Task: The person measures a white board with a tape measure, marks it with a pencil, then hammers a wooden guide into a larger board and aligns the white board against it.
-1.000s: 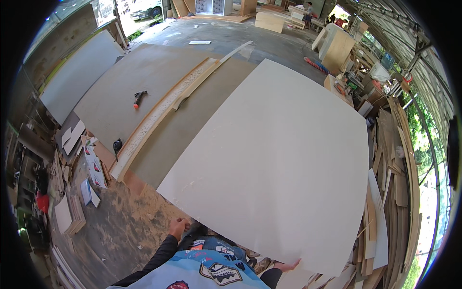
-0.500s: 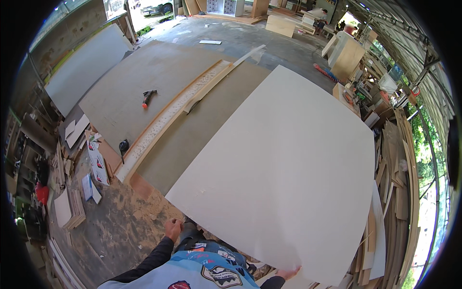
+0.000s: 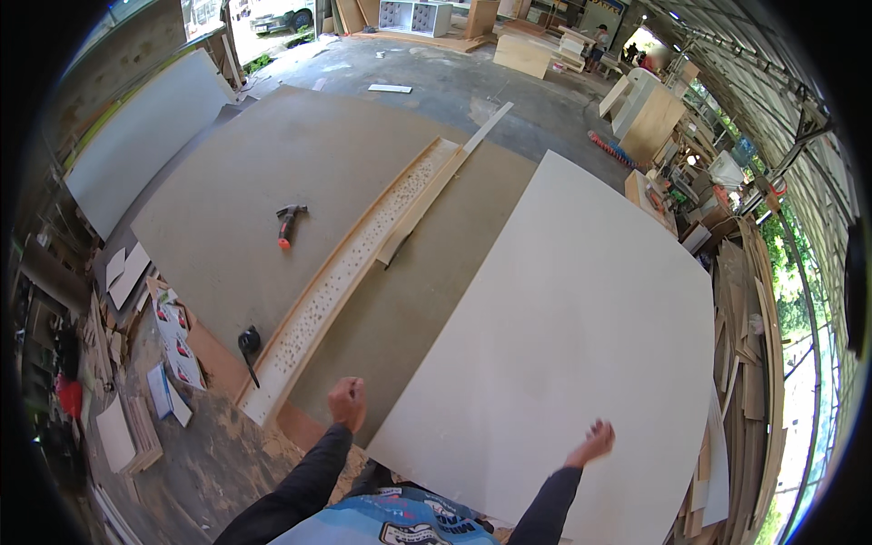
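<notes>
My left hand (image 3: 347, 402) is raised over the near edge of the brown board (image 3: 391, 345), its fingers curled closed; whether they hold anything is hidden. Above the lower part of a large white panel (image 3: 554, 318) hovers my right hand (image 3: 592, 442), fingers loosely bent and apart, with nothing visible in it. The white panel lies flat on the right, overlapping the brown board. Left of it rests a long, shallow wooden frame (image 3: 338, 272) with a pale, speckled inside, nearest my left hand. A strip of light wood (image 3: 422, 213) runs along its right side.
A hammer (image 3: 288, 225) and a black tape measure (image 3: 249, 341) lie on the brown board, left of the frame. Stacked offcuts (image 3: 132, 431) sit at lower left. Long boards (image 3: 740, 336) line the right side. A person (image 3: 597, 47) stands far off, among wooden pieces.
My right hand has left the white panel's near edge and risen over its surface. My left hand has moved forward and up from my waist. The view has shifted slightly.
</notes>
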The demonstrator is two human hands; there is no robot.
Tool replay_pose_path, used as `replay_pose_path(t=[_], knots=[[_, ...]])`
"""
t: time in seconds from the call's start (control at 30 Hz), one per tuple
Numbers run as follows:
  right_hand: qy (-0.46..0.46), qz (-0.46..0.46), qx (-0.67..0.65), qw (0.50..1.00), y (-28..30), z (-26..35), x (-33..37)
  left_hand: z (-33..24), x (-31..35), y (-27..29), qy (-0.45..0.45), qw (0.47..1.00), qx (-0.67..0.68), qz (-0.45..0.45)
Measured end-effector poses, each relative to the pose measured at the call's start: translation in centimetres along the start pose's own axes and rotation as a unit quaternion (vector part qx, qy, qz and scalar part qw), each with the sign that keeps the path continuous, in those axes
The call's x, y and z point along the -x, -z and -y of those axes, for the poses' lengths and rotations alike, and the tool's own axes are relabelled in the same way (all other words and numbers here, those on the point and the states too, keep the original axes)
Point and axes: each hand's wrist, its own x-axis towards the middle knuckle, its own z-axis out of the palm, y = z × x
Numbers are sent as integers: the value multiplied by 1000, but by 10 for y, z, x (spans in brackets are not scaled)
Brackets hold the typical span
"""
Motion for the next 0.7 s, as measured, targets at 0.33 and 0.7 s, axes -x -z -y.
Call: replay_pose_path(t=[0.33, 0.7], knots=[[-53, 549, 73, 831, -478, 65, 127, 6, -20, -39, -107, 987, -67, 103], [5, 467, 278, 839, -693, 1, 179, 2, -26, -41, -102, 973, -137, 156]])
